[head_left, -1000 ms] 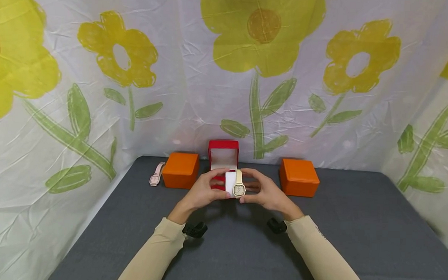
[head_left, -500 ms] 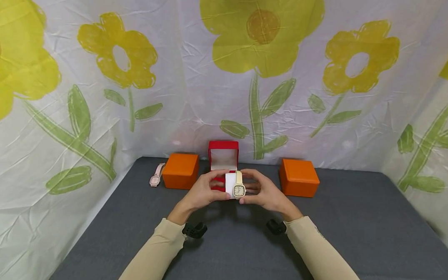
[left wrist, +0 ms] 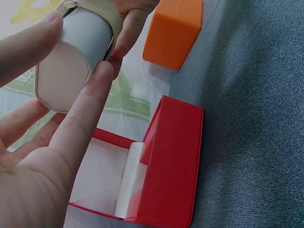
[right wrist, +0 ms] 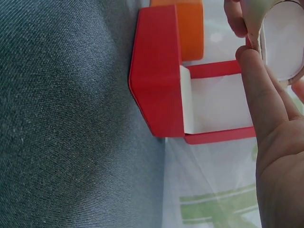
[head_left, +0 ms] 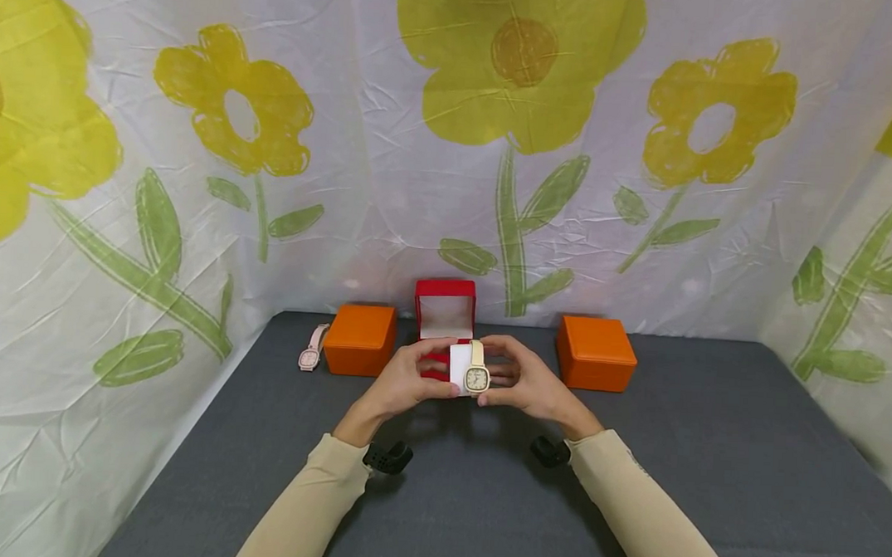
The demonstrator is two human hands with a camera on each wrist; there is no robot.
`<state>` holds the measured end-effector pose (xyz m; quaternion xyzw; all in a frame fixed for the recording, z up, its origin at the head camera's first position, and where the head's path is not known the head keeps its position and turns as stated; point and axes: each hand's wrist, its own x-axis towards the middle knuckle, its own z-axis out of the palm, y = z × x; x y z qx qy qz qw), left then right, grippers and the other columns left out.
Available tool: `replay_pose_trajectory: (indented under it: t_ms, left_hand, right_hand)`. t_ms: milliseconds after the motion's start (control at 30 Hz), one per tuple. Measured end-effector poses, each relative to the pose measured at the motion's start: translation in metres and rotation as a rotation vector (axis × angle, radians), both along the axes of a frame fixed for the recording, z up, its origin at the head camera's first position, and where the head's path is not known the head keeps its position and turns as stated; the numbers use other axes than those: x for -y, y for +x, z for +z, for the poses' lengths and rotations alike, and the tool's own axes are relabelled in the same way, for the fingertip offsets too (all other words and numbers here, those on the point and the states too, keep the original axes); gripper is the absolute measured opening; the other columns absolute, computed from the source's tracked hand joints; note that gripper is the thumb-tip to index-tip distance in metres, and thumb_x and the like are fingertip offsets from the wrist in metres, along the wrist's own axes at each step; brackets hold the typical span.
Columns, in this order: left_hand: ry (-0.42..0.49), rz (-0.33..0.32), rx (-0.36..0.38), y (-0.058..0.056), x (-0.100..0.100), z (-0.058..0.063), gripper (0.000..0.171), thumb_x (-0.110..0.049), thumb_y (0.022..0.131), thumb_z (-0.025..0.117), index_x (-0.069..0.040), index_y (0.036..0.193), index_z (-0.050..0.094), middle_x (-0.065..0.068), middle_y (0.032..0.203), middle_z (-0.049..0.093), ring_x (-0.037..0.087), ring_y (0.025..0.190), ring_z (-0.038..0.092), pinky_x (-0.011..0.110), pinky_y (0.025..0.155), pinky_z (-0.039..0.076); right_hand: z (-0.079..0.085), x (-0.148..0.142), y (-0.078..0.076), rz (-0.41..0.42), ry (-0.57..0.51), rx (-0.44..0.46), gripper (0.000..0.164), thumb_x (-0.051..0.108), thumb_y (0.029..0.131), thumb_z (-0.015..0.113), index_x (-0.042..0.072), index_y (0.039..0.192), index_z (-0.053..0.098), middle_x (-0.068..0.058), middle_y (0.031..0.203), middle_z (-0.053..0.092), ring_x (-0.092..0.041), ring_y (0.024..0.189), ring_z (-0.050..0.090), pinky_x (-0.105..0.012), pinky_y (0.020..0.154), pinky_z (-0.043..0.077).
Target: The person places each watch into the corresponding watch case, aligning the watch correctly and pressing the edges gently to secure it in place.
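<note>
The left hand (head_left: 409, 377) grips the pillow (head_left: 459, 368); the right hand (head_left: 529, 383) grips the watch (head_left: 476, 379) strapped round it. Both items are held off the table (head_left: 668, 488), in front of the red box (head_left: 445, 288). The hands partly hide that box's base in the head view; both wrist views cut off the pillow. The red box stands open, its lid lined white; the base contents cannot be made out. The left orange box (head_left: 359, 339) and right orange box (head_left: 595, 354) are closed, contents hidden. The pink watch (head_left: 310, 358) lies beside the left one, near the table's left edge. Open table extends between the forearms; its near edge is out of frame.
</note>
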<state>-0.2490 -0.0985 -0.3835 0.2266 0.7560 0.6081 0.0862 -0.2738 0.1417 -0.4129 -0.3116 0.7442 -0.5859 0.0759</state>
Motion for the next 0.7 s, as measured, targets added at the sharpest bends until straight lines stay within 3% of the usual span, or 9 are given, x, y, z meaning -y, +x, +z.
replay_pose_trajectory:
  t_ms: [267, 400, 600, 700]
  left_hand:
    - [-0.018, -0.042, -0.008, 0.003, -0.005, 0.0, 0.067, -0.001, 0.079, 0.075, -0.003, 0.139, 0.047, 0.017, 0.126, 0.053, 0.031, 0.101, 0.061, 0.036, 0.079, 0.055]
    - [-0.032, -0.029, -0.008, 0.003, -0.006, 0.0, 0.067, -0.002, 0.079, 0.076, -0.005, 0.139, 0.047, 0.016, 0.126, 0.054, 0.031, 0.102, 0.061, 0.036, 0.078, 0.055]
    - [-0.027, -0.019, -0.015, 0.002, -0.006, -0.001, 0.068, -0.002, 0.079, 0.075, -0.005, 0.14, 0.046, 0.016, 0.128, 0.052, 0.033, 0.104, 0.06, 0.035, 0.08, 0.055]
    - [-0.015, -0.013, -0.023, 0.002, -0.006, -0.001, 0.067, -0.002, 0.08, 0.075, -0.004, 0.14, 0.046, 0.015, 0.13, 0.051, 0.034, 0.104, 0.059, 0.035, 0.081, 0.055]
  right_hand:
    - [0.0, 0.004, 0.002, 0.008, 0.068, -0.028, 0.084, 0.019, 0.072, 0.084, 0.009, 0.141, 0.037, -0.01, 0.134, 0.045, -0.029, 0.111, 0.059, -0.038, 0.091, 0.049]
    - [0.0, 0.004, 0.002, -0.012, 0.101, -0.067, 0.084, 0.022, 0.072, 0.084, 0.008, 0.141, 0.038, -0.007, 0.133, 0.046, -0.028, 0.108, 0.06, -0.041, 0.093, 0.049]
    - [-0.001, 0.004, 0.002, -0.066, 0.117, -0.241, 0.075, 0.028, 0.074, 0.084, 0.016, 0.137, 0.046, 0.001, 0.131, 0.05, -0.022, 0.114, 0.054, -0.049, 0.098, 0.043]
    - [0.008, 0.006, 0.011, -0.088, 0.108, -0.312, 0.065, 0.023, 0.076, 0.082, 0.013, 0.132, 0.051, -0.003, 0.132, 0.05, -0.022, 0.117, 0.051, -0.052, 0.098, 0.042]
